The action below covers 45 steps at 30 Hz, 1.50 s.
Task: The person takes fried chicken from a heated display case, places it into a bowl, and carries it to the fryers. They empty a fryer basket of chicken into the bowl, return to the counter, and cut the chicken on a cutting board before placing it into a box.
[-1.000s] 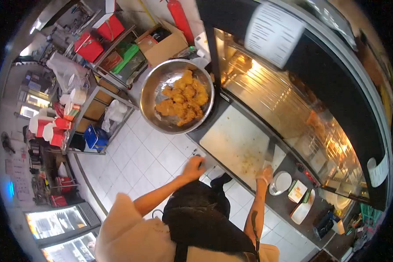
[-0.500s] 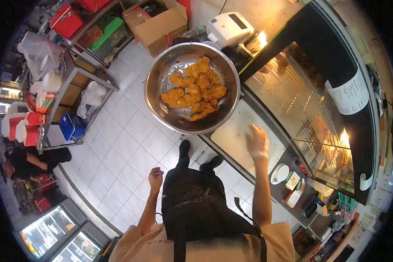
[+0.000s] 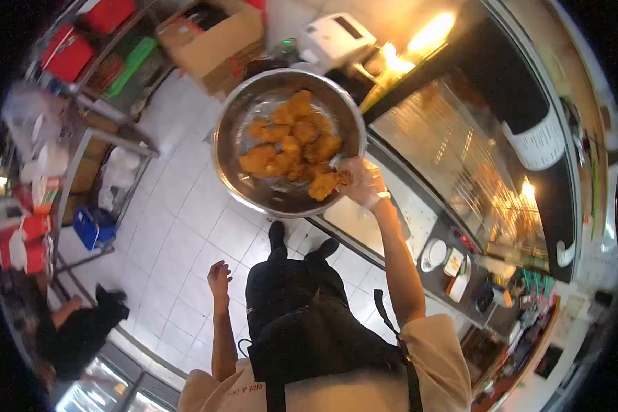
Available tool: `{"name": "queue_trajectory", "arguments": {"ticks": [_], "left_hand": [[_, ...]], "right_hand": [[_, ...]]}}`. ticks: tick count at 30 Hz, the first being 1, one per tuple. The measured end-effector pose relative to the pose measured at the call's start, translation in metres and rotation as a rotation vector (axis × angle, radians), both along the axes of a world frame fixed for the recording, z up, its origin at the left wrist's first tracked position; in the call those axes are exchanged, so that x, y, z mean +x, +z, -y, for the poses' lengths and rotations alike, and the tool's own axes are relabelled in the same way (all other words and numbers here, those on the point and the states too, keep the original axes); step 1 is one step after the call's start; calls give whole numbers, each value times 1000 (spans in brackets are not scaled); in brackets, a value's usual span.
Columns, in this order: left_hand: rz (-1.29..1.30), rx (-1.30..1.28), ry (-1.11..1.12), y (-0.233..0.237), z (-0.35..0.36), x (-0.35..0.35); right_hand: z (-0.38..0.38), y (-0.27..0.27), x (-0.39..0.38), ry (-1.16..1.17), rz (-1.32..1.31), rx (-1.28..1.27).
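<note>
In the upper middle of the frame, the gloved right hand [image 3: 364,182] has its fingers clamped on a chicken piece [image 3: 325,185] at the lower right rim of the bowl [image 3: 228,172]. The left hand [image 3: 218,275] hangs low with fingers loosely apart, holding nothing. Nothing steadies the bowl, which seems to jut past the surface [image 3: 347,223] — a pull on the rim could tip it, or the greasy piece could slip to the floor [image 3: 185,226].

In bowl [image 3: 235,175]: fried pieces [image 3: 292,147]; bowl sits at left end of surface [image 3: 446,244]. Just right of bowl, board [image 3: 415,206]; display case [image 3: 460,151] behind surface. Far left across floor [image 3: 185,226], shelf rack [image 3: 82,137].
</note>
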<state>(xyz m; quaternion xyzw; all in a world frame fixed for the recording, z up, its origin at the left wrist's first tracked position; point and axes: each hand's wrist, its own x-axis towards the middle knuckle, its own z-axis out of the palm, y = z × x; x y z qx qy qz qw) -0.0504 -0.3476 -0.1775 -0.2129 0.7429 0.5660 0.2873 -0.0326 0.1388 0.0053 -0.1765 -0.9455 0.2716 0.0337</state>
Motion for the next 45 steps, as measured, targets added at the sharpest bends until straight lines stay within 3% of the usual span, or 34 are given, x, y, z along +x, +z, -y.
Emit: {"name": "queue_trajectory", "arguments": {"ticks": [1,4,6,8,11,13,14,16,20,21,24,30,33,34,37,39,42,45], "left_hand": [[22,26,-24,0,-7,-3],[61,76,-137,4,-43,-10],[78,107,-234,9,-65,-8],[94,123,-360,0,-82,-1],[92,66,-563,-5,-103,12],[38,74,-646,-4,-110,24],[17,69,-656,-2,-113,28],[-23,62,-666,13,-124,39],[34,-36,-793,36,-157,55],[-3,39,-768,43,-174,61],[-161,51,-938,66,-241,71],[-485,174,-1054,73,-359,66],[-792,252,-1045,85,-412,62],[-906,277,-1077,86,-433,63],[-1163,515,-1190,78,-501,81],[-1178,614,-1345,68,-539,99],[-1238,763,-1466,22,-579,119],[-1128,763,-1692,-27,-592,127]], "right_hand": [[-10,7,18,29,-167,-45],[-28,35,80,-240,-113,-84],[-38,0,127,-419,-266,-166],[-47,-62,171,-602,-110,-67],[-35,-146,203,-680,-29,70],[-26,-173,215,-742,6,63],[-28,-181,229,-715,-59,107],[-35,-143,252,-653,-188,199],[-63,-173,300,-713,348,39],[-62,-166,293,-669,446,155],[-72,-218,306,-667,352,202],[-42,-173,318,-681,240,243],[-6,-125,301,-861,352,-32],[14,-128,293,-870,166,104],[36,-99,246,-909,447,-181],[35,-79,221,-977,495,-276],[37,-97,220,-933,468,-202],[38,-108,220,-855,522,-117]]}}
